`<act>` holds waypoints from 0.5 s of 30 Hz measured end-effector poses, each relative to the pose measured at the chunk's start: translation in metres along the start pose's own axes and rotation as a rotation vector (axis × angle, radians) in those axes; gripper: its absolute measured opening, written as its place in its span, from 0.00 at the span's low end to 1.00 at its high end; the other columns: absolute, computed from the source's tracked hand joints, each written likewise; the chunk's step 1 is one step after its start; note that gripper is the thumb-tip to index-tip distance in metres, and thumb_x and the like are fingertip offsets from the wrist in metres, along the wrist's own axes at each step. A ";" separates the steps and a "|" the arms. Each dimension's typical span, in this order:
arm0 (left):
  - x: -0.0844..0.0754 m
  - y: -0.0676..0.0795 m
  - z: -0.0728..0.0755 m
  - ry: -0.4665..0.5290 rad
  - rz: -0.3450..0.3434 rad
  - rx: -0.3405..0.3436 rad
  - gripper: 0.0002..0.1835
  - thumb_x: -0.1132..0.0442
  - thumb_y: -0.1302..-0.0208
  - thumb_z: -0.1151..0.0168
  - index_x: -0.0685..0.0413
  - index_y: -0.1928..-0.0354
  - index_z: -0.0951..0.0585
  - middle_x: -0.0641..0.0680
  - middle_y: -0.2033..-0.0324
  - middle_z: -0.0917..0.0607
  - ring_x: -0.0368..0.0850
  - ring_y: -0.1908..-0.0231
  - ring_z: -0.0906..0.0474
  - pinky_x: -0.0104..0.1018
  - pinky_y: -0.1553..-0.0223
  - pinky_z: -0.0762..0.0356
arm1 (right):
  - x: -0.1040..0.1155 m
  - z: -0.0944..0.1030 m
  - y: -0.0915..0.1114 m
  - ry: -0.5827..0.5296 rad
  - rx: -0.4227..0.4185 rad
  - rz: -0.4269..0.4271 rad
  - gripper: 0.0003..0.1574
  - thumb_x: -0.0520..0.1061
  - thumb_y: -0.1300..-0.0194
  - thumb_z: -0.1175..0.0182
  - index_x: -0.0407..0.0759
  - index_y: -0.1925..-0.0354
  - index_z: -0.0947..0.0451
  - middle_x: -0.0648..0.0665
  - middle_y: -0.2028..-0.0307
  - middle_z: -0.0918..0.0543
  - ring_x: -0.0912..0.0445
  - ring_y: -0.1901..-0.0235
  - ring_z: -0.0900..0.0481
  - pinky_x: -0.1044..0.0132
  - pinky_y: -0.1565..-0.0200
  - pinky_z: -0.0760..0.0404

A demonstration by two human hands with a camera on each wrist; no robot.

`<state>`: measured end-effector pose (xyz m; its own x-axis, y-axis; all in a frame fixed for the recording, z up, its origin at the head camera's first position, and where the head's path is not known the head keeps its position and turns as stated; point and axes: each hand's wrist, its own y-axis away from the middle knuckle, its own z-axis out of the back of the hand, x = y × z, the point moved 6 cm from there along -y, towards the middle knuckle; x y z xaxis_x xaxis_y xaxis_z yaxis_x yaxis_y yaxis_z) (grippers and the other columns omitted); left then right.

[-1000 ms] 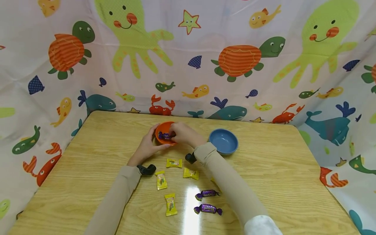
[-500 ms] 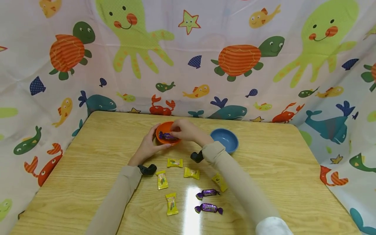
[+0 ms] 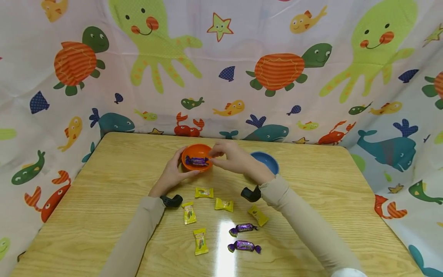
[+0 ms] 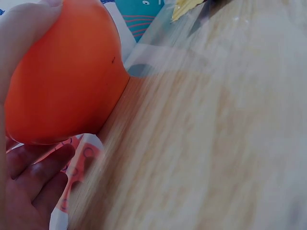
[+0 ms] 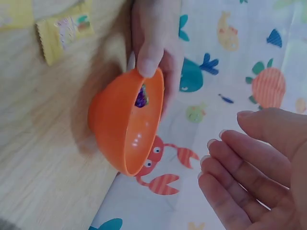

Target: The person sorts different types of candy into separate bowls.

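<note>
My left hand (image 3: pixel 172 173) grips the orange bowl (image 3: pixel 195 148), thumb along the near rim and fingers round the left side. In the left wrist view the bowl (image 4: pixel 72 76) stands on the wood. A purple-wrapped candy (image 3: pixel 196 161) lies in the bowl. At the bowl's right rim is my right hand (image 3: pixel 235 157), thumb and fingers apart. The right wrist view shows this hand (image 5: pixel 256 177) with loosely bent fingers holding nothing, a gap between it and the bowl (image 5: pixel 112 117). There the candy (image 5: pixel 141 97) shows only partly inside the bowl.
A blue bowl (image 3: pixel 271 164) stands to the right, partly behind my right hand. Several yellow-wrapped candies (image 3: pixel 224 204) lie on the wooden table (image 3: pixel 114 173) nearer me. Two purple-wrapped candies, one (image 3: pixel 244 246) below the other (image 3: pixel 243 227), lie right of them. A sea-animal curtain (image 3: pixel 207 84) surrounds the table.
My right hand has let go of the purple candy in the orange bowl and drawn back to the right, its fingers opening. My left hand stays on the bowl.
</note>
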<state>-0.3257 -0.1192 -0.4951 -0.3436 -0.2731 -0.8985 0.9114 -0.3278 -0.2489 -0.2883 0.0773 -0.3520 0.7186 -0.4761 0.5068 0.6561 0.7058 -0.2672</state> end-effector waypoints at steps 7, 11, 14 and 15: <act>0.001 0.001 0.000 -0.021 0.040 -0.018 0.53 0.53 0.45 0.23 0.48 0.23 0.45 0.54 0.28 0.36 0.51 0.29 0.41 0.53 0.28 0.47 | 0.019 0.001 0.038 0.044 -0.015 0.095 0.06 0.39 0.35 0.34 0.40 0.58 0.14 0.45 0.62 0.16 0.55 0.63 0.21 0.62 0.62 0.19; -0.001 0.001 0.000 -0.040 0.065 -0.016 0.54 0.57 0.45 0.23 0.51 0.23 0.47 0.56 0.26 0.39 0.52 0.27 0.45 0.51 0.27 0.49 | 0.026 -0.002 0.061 0.059 -0.015 0.113 0.08 0.40 0.35 0.33 0.41 0.57 0.15 0.45 0.60 0.17 0.56 0.60 0.20 0.65 0.58 0.18; -0.006 0.001 -0.001 -0.043 0.074 -0.006 0.53 0.60 0.44 0.24 0.56 0.23 0.48 0.59 0.26 0.41 0.54 0.27 0.46 0.51 0.27 0.50 | 0.029 -0.006 0.077 0.070 -0.019 0.125 0.08 0.40 0.36 0.32 0.41 0.57 0.15 0.46 0.60 0.18 0.57 0.59 0.20 0.66 0.57 0.18; -0.008 0.001 -0.001 -0.043 0.076 -0.003 0.53 0.60 0.44 0.24 0.57 0.23 0.48 0.60 0.26 0.41 0.55 0.27 0.46 0.52 0.27 0.50 | 0.030 -0.008 0.082 0.069 -0.017 0.127 0.09 0.40 0.36 0.32 0.41 0.57 0.15 0.46 0.60 0.18 0.56 0.59 0.20 0.65 0.57 0.18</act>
<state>-0.3216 -0.1160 -0.4886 -0.2828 -0.3360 -0.8984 0.9358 -0.3022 -0.1816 -0.2112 0.1166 -0.3650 0.8100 -0.4187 0.4105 0.5620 0.7540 -0.3399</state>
